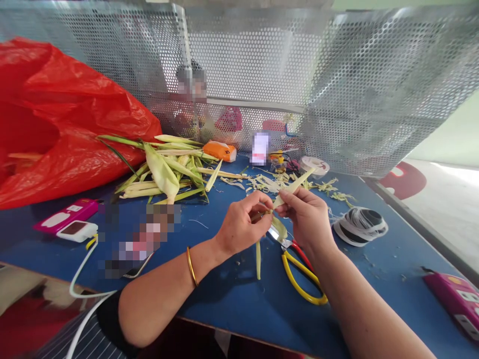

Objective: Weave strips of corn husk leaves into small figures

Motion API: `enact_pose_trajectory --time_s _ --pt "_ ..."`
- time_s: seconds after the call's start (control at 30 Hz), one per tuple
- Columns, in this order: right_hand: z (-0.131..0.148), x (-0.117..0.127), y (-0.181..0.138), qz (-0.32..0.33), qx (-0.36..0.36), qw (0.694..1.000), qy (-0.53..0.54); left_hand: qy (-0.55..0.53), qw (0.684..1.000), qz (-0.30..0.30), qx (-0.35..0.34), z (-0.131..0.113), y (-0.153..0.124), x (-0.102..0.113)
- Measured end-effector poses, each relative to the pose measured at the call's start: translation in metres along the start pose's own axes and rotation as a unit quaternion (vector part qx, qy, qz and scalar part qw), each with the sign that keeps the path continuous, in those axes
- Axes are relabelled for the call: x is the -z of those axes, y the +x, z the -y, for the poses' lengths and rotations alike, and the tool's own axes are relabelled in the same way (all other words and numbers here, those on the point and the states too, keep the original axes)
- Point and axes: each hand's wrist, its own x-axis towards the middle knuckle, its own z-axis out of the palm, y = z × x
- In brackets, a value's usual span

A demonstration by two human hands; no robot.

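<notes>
My right hand [309,219] pinches a pale green corn husk [299,183], whose pointed end sticks up to the right. Against its lower end, the fingers of my left hand [241,224] are closed in a pinch on the same husk. A thin green strip [258,262] hangs below my left fingers. Under both hands lie scissors [305,276] with yellow and red handles, their blades partly hidden, beside another husk piece [280,227]. Right of my right hand is a wound bundle of white thread [361,226].
A pile of corn husks [162,174] lies at the left beside a large red plastic bag [86,114]. Husk scraps [267,183], an orange tissue pack [220,150] and a tape roll [314,166] lie along the back. A perforated metal screen [254,65] borders the blue table [239,304].
</notes>
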Motion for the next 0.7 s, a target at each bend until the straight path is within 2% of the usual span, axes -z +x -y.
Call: enact_pose_trajectory --time_s 0.4,0.7 --pt "-0.0002 0.0015 0.0028 -0.004 0.007 1.0 -0.011 0.109 0.993 0.002 -0.041 0.0012 0.0009 -0.0004" --pt "-0.0047 0.0006 0.0034 -0.013 0.004 1.0 0.0 0.085 0.995 0.042 -0.042 0.0003 0.0018 0.0015"
